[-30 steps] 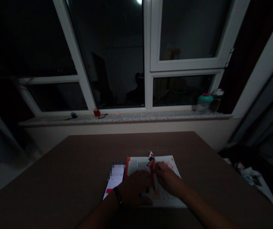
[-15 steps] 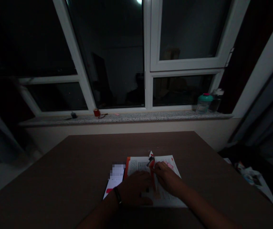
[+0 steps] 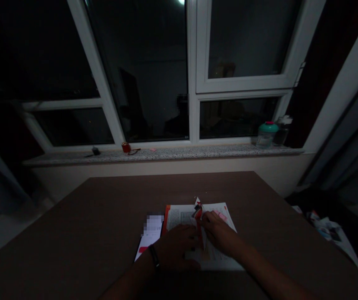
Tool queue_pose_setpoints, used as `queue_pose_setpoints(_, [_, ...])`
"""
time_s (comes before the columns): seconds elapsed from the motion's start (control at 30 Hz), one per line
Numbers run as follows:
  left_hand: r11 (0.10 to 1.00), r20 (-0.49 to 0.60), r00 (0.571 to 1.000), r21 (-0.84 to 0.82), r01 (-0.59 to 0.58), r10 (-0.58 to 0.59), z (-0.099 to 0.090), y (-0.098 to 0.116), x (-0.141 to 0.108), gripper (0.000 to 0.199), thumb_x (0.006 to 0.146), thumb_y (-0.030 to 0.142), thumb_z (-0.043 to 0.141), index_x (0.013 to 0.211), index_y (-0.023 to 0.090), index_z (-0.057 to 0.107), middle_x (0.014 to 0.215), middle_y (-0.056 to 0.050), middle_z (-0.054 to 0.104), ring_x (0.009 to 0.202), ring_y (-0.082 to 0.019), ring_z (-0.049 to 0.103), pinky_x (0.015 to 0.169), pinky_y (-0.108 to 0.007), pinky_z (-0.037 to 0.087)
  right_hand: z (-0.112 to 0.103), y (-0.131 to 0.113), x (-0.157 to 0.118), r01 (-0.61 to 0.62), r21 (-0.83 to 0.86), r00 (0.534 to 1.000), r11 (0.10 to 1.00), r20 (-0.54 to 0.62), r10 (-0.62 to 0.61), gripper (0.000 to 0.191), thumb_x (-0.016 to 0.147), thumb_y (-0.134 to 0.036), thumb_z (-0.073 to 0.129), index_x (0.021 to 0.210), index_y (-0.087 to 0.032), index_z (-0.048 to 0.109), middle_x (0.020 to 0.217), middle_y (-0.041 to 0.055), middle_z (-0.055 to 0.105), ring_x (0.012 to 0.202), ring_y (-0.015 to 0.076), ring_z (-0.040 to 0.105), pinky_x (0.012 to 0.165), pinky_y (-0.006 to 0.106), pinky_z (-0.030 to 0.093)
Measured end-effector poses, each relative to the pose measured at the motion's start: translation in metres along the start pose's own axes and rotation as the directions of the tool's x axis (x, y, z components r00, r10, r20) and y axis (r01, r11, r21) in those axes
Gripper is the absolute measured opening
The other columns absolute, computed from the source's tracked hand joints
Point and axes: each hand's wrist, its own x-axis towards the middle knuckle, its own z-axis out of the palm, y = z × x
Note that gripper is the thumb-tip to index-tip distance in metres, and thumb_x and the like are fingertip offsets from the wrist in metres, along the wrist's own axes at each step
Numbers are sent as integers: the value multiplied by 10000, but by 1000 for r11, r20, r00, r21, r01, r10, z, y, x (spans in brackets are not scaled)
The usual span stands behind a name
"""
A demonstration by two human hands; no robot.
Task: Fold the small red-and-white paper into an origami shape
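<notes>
**Two hands at the upright folded paper on the printed pages**

The white printed booklet with a red-orange edge (image 3: 179, 212) lies on the dark brown wooden surface (image 3: 113, 208), directly ahead of the wearer at 12 o'clock. On its middle, a folded piece of red, black and white paper (image 3: 198, 213) stands partly upright, its pointed tip towards 12.

The left grip (image 3: 175, 248) is open, palm down over the near-left pages, fingers reaching towards 2 o'clock; it has no clear hold of anything. The right grip (image 3: 219, 233) is nearly closed, fingertips against the folded piece's right side; in this dim light I cannot tell whether they pinch it.

For neat handling, I'd let the left palm steady the pages with light, even pressure and use only the right fingertips on the thin paper, since a hard squeeze could crease it. The lit-screen phone (image 3: 150, 239) sits just beside the booklet at 9 o'clock, so the left forearm is best moved gently.
</notes>
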Motion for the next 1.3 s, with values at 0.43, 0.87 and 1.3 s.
queue_pose_setpoints(0.43, [998,20,999,-38,46,-45,-12,7,3,358,901,306,646,1245,272,555,1316,-44,580,1207,-261,534,1030,-379,375,3,2,0,19,6,1000,1000,-12,-19,429,870,-53,431,1224,-225,600,1084,88,536,973,237,451,889,381,385])
queue_pose_setpoints(0.87, [1000,36,999,12,-9,9,-1,0,-1,369,864,555,672,1160,334,671,1303,-32,546,1182,-279,518,1011,-388,366,2,3,-1,20,28,1000,999,-21,-20,425,893,-74,437,1263,-223,582,1123,95,537,992,239,460,898,375,398])
queue_pose_setpoints(1.3, [999,58,998,-11,35,-34,-5,6,2,590,877,484,651,1379,260,438,1382,-80,520,1247,-292,493,1065,-408,334,0,6,-1,37,84,998,996,-46,-33,300,920,-175,526,1201,-243,604,1078,72,556,1012,236,483,911,372,401])
